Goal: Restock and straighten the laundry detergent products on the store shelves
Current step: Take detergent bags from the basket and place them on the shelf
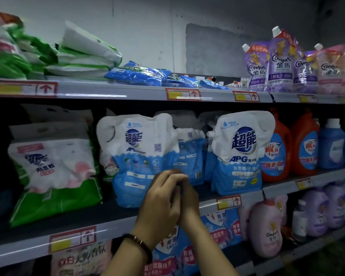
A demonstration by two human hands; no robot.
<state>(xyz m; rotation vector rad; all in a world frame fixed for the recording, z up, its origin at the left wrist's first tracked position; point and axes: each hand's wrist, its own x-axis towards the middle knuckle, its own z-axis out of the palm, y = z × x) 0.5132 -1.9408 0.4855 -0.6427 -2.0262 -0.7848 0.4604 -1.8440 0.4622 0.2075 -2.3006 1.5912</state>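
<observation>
A white and blue detergent pouch [139,156] stands on the middle shelf [112,220], leaning slightly left. My left hand [159,200], with a bracelet on its wrist, has its fingers curled at the pouch's lower right corner, and a sliver of blue shows between my hands. My right hand [188,202] lies against the left one, largely hidden by it, so its hold is unclear. A second matching pouch [239,152] stands upright to the right. More pouches [189,152] sit behind the gap between the two.
A white, pink and green powder bag [52,172] leans at the left. Orange bottles [277,154] and blue bottles [331,146] stand at the right. The top shelf holds green bags [18,56], flat blue packs [139,73] and purple softener pouches [279,62]. Pink bottles [265,228] fill the lower shelf.
</observation>
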